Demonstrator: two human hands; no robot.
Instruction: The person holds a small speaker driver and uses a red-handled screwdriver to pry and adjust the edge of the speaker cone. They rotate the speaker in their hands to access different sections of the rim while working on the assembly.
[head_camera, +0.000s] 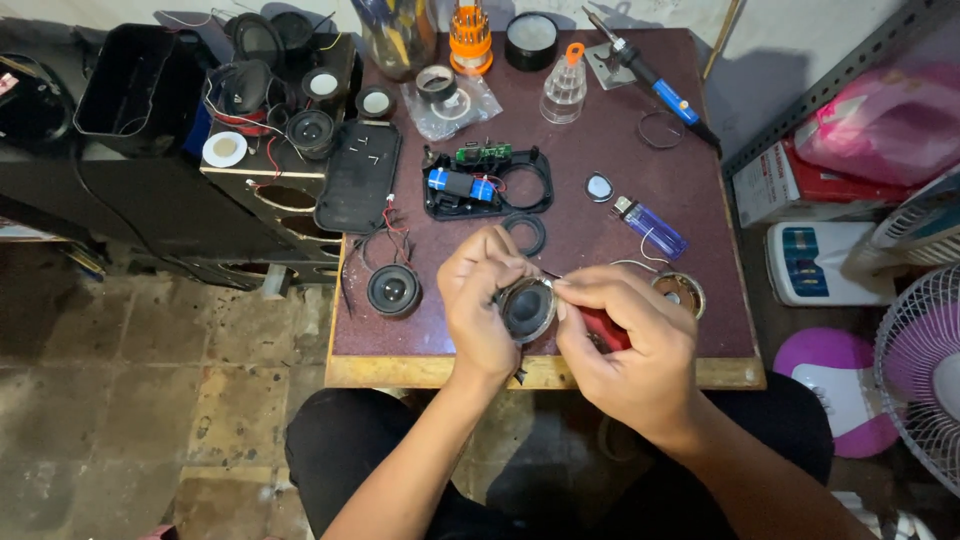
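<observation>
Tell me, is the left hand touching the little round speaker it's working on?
Touching. The head view shows the left hand with its fingers wrapped around the rim of the small round speaker, no gap between them.

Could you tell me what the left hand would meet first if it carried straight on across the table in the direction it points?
Probably the black ring just beyond the left hand, then the opened black casing; depth is unclear.

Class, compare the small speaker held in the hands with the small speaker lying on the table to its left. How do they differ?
The held speaker is lifted and tilted, gripped by the left hand and right hand; the table speaker lies flat, untouched. The held speaker's rim looks silvery; the table speaker's is black, with red wires visible. Both are small and round, with dark cones.
</observation>
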